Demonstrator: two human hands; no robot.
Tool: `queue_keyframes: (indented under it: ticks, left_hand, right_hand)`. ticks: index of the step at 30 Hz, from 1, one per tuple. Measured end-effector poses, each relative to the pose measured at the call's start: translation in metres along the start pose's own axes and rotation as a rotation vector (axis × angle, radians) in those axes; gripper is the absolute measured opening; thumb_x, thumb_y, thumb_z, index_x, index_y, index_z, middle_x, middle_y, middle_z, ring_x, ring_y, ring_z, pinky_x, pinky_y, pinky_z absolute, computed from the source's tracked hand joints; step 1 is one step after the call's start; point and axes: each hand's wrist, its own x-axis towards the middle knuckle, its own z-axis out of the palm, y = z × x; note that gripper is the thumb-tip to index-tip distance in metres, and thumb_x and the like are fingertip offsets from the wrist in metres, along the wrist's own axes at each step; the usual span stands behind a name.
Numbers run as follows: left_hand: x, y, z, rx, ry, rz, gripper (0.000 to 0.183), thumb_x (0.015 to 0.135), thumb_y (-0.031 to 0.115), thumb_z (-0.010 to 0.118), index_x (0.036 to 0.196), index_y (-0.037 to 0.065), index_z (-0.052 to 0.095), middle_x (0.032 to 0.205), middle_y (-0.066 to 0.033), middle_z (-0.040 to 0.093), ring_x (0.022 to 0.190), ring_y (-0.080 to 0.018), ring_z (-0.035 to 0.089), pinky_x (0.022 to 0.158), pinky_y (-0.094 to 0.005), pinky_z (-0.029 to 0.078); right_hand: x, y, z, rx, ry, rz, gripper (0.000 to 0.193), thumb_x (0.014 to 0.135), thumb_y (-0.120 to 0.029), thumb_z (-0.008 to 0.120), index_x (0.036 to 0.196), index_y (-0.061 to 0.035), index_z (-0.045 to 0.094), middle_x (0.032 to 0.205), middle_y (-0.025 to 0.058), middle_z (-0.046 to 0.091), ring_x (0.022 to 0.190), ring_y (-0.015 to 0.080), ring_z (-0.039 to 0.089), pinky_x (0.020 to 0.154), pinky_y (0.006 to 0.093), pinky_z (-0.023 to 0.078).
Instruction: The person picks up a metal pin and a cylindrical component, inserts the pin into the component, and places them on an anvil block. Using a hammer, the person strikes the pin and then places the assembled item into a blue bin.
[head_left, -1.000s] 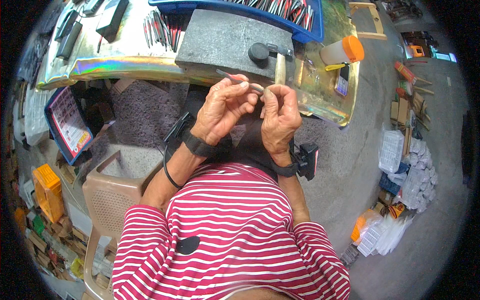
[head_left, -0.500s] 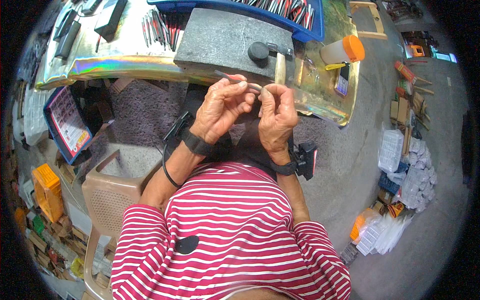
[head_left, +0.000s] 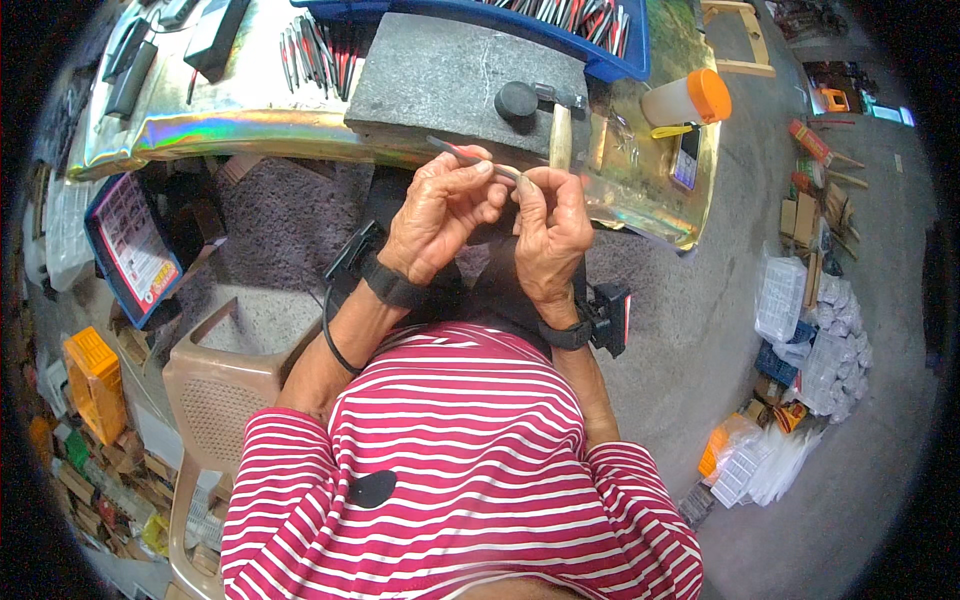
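Both my hands are raised in front of the stone block's near edge, working on one slim red-and-black pen-like tool [head_left: 455, 152]. My left hand [head_left: 440, 215] pinches it between thumb and fingers, its dark tip sticking out to the left. The right hand [head_left: 553, 235] is closed on the other end, where fingers hide part of it. Just beyond, a wooden-handled hammer [head_left: 560, 138] lies with its head on the grey stone block [head_left: 430, 75], its handle reaching over the near edge. A round black piece [head_left: 516, 102] sits by the hammer head.
Similar red-and-black tools [head_left: 315, 60] lie left of the block, and more fill a blue tray [head_left: 637, 50] behind it. An orange-lidded jar [head_left: 690, 98] and a phone-like device [head_left: 686, 158] stand on the right. Beside me is a beige plastic chair [head_left: 205, 390].
My right hand has shifted slightly left, its fingers turning a little at the tool's end. The left hand keeps its pinch in nearly the same place.
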Motion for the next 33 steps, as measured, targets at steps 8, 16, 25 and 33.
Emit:
queue_keyframes:
  ticks: [8,16,25,33]
  left_hand:
    - [-0.002,0.002,0.001,0.079,0.020,0.021,0.013,0.079,0.005,0.051,0.092,0.005,0.048,0.085,-0.0117,0.056,0.066,-0.0121,0.051,0.059,-0.0218,0.044]
    - [-0.002,0.001,-0.001,0.156,0.055,0.043,0.013,0.080,0.006,0.051,0.092,0.005,0.048,0.086,-0.0123,0.056,0.061,-0.0123,0.051,0.052,-0.0229,0.043]
    - [-0.001,0.000,0.003,0.173,0.060,0.078,0.017,0.078,0.005,0.054,0.092,0.003,0.046,0.077,-0.0092,0.056,0.058,-0.0122,0.053,0.049,-0.0214,0.046]
    - [-0.002,0.002,0.005,0.273,0.011,0.133,0.019,0.079,0.006,0.053,0.095,0.005,0.043,0.088,-0.0131,0.055,0.063,-0.0125,0.051,0.051,-0.0226,0.044]
  right_hand:
    - [-0.001,0.003,-0.003,0.237,-0.072,0.175,0.007,0.080,-0.006,0.053,0.082,-0.0003,0.050,0.065,0.0021,0.053,0.048,0.0038,0.043,0.040,0.0166,0.034]
    - [0.003,0.004,-0.009,0.036,-0.196,-0.164,0.009,0.080,-0.006,0.053,0.084,0.0013,0.050,0.066,0.0041,0.053,0.049,0.0044,0.044,0.041,0.0168,0.036]
    - [0.003,0.012,-0.012,-0.058,-0.216,-0.130,0.009,0.080,-0.007,0.053,0.084,0.0012,0.050,0.066,0.0040,0.052,0.050,0.0039,0.043,0.041,0.0169,0.036]
    - [-0.001,0.015,-0.013,0.131,-0.194,0.056,0.010,0.080,-0.008,0.053,0.084,0.0008,0.049,0.065,0.0036,0.051,0.049,0.0038,0.041,0.041,0.0167,0.036]
